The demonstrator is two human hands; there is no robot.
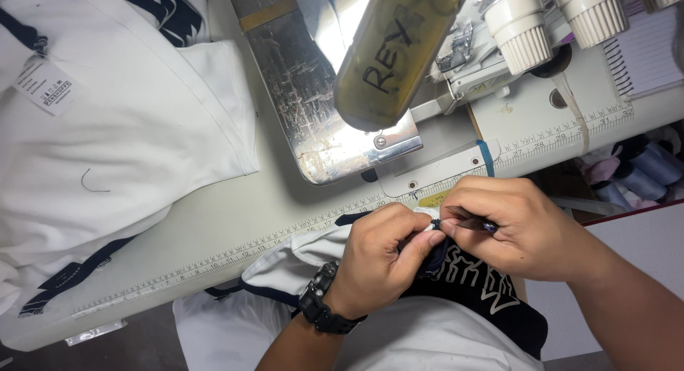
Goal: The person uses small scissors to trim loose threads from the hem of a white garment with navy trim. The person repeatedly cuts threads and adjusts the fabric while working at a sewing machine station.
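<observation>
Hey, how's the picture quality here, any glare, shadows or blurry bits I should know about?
In the head view, strong glare washes out the metal plate of the sewing machine; the olive machine arm close to the lens looks soft; the white garment pile is bright, near overexposed; the left hand and right hand are sharp, casting a soft shadow on the dark fabric; the table ruler bows, suggesting wide-angle distortion.
</observation>
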